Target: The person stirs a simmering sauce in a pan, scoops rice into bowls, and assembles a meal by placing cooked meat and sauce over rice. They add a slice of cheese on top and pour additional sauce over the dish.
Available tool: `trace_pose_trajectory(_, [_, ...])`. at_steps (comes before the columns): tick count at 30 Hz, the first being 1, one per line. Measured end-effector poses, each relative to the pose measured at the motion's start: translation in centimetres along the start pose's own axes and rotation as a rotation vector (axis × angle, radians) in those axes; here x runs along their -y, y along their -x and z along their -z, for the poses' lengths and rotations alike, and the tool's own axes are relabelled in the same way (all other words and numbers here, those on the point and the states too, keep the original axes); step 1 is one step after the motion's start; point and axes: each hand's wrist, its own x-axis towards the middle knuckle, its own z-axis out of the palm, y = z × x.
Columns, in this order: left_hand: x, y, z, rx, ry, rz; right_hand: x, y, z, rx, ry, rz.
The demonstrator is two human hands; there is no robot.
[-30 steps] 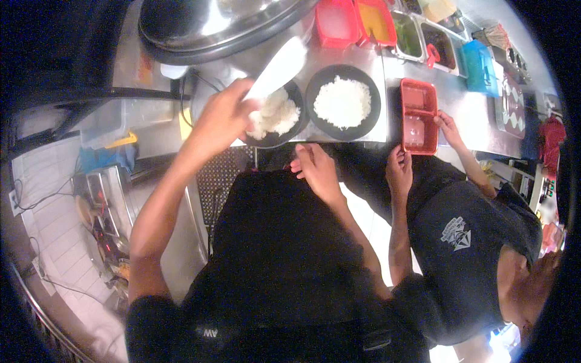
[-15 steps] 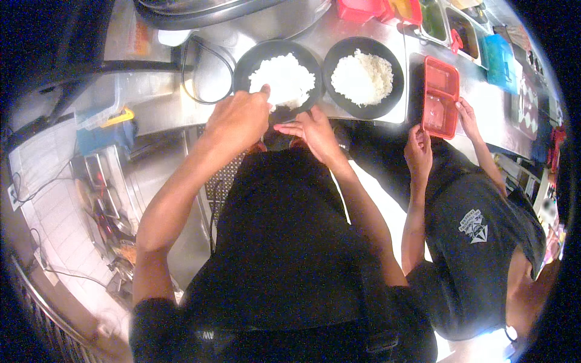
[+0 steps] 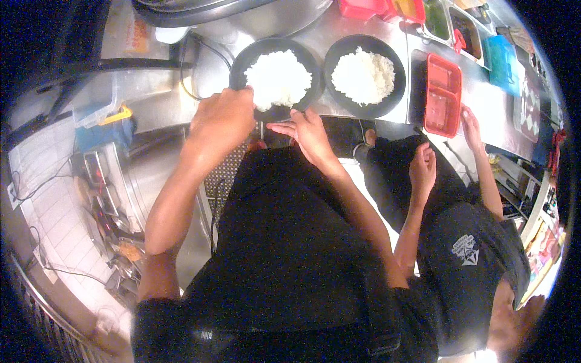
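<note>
Since half a second ago, the left hand (image 3: 221,121) has moved a little to the left, away from the rice (image 3: 278,74), and the co-worker's nearer hand (image 3: 423,168) has come off the red tray (image 3: 443,112). The left bowl (image 3: 238,68) is on the steel counter (image 3: 416,57), near its front edge and just beside the right bowl (image 3: 370,110). At its left side, the fingers of the left hand are curled together; whether they are clamped on the rim or on something hidden, I cannot tell. The fingers of the right hand (image 3: 307,134) are bent and somewhat apart, with one fingertip at the near rim. I judge the bowl to be stiff and of moderate weight, perhaps smooth, with soft, sticky rice in it; two opposite points of the rim seem the safest hold. Its mouth faces up, and, being round, it has no long axis.
</note>
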Motion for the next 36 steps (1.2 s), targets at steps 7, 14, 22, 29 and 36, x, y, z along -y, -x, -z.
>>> trace_pose_trajectory(7, [-1.5, -2.4, -1.9, -0.032, 0.024, -0.045, 0.1, -0.1, 0.0, 0.031, 0.035, -0.040])
trace_pose_trajectory(14, [-0.3, -3.0, -1.2, -0.049, 0.014, 0.022, 2.5, 0.4, -0.5, 0.032, -0.032, -0.099])
trace_pose_trajectory(22, [-1.8, -4.1, -2.0, -0.052, 0.075, -0.036, 1.5, 0.1, -0.8, -0.002, 0.000, -0.034])
trace_pose_trajectory(29, [-1.2, -1.9, 0.1, -0.004, 0.062, 0.011, 0.0, 0.0, -0.5, -0.042, -0.058, 0.006])
trace_pose_trajectory(36, [-0.1, 0.0, 1.3, 0.002, -0.045, -0.012, -1.0, -0.2, -0.7, -0.016, -0.028, 0.187])
